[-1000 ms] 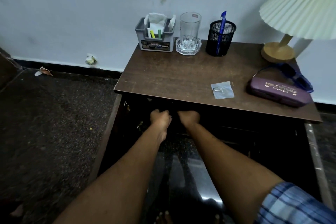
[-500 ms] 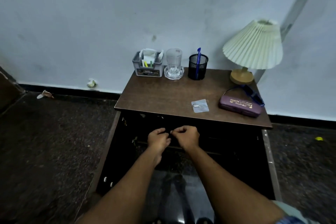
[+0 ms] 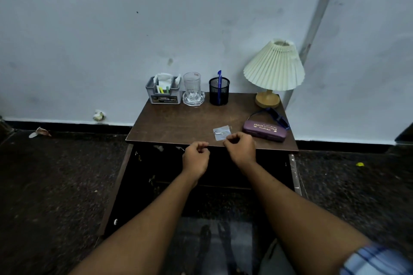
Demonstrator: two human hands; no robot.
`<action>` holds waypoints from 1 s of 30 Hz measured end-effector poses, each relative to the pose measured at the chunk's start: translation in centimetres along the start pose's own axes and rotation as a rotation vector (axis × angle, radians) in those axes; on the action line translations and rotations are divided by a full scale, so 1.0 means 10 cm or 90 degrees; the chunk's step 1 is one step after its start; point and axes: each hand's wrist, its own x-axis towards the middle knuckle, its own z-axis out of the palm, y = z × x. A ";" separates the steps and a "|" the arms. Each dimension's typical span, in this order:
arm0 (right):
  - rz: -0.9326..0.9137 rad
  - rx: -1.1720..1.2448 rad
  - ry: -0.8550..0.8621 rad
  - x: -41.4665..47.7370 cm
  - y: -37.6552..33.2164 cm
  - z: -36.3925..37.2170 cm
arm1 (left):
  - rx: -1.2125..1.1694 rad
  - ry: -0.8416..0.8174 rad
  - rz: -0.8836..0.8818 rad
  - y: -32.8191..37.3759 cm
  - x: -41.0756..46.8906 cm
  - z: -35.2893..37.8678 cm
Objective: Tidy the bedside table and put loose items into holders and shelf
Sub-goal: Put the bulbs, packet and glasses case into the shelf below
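Your left hand (image 3: 196, 158) hangs just in front of the near edge of the bedside table (image 3: 178, 127), fingers curled loosely, nothing visibly held. Your right hand (image 3: 240, 148) sits over that edge, fingers curled and empty as far as shows, just beside the small clear packet (image 3: 221, 133).

The packet lies flat near the edge, left of the purple glasses case (image 3: 264, 130).

Risks:
- A flat, slick packet probably resists a pinch; a scrape could push it off the near edge into the dark space below.
- A wide sweep could nudge the case.
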 end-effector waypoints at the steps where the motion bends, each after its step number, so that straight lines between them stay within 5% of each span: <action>1: -0.003 -0.018 0.001 0.05 -0.01 -0.02 | 0.016 0.001 0.012 0.05 0.03 0.01; 17: -0.045 -0.228 -0.074 0.53 -0.03 0.28 | 0.158 -0.086 0.051 0.20 0.86 0.42; 30: -0.039 -0.194 -0.115 0.66 -0.06 0.26 | 0.206 -0.097 0.081 0.20 0.97 0.37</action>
